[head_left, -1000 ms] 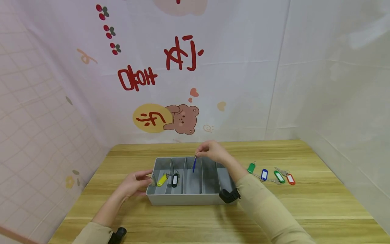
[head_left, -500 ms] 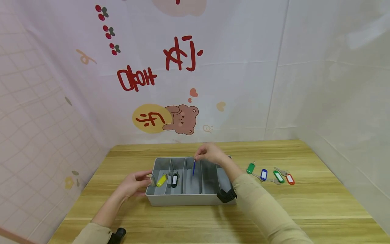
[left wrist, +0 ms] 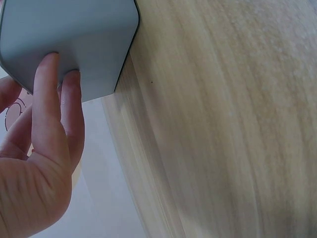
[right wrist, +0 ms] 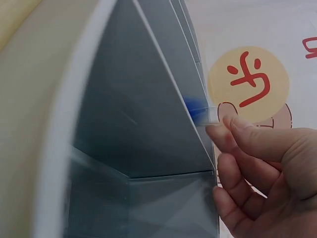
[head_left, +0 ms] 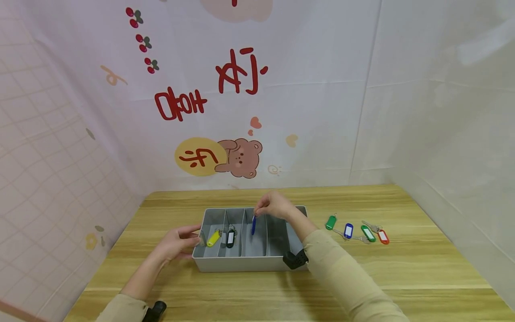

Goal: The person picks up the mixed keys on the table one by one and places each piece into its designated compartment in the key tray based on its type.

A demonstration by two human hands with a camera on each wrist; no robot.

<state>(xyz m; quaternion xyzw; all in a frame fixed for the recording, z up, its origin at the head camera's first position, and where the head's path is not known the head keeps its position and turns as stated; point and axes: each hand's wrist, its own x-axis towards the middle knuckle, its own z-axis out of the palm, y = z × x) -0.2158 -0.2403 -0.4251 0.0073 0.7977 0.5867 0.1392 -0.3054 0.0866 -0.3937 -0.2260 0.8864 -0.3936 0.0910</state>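
Observation:
My left hand [head_left: 181, 243] grips the left end of a grey divided tray [head_left: 251, 263]. Its thumb lies at the rim, and in the left wrist view its fingertips press the outer wall. Above the tray's middle compartment, my right hand [head_left: 275, 205] pinches a blue key tag [head_left: 254, 225] by its upper end between thumb and forefinger. The tag hangs nearly upright, edge-on; the right wrist view shows it as a blue blur [right wrist: 194, 110] behind a divider. A yellow key tag [head_left: 213, 238] lies in the leftmost compartment, and a black one [head_left: 230, 238] in the second.
To the right of the tray, on the wooden table [head_left: 402, 273], lie a green key tag [head_left: 331, 222], a blue key tag [head_left: 348, 230], another green tag [head_left: 368, 233] and a red tag [head_left: 383, 236], with keys among them. A printed cloth [head_left: 322, 112] hangs behind.
My right hand has moved slightly left and down, lowering the blue key tag further into the middle compartment. My left hand has stayed on the tray's end.

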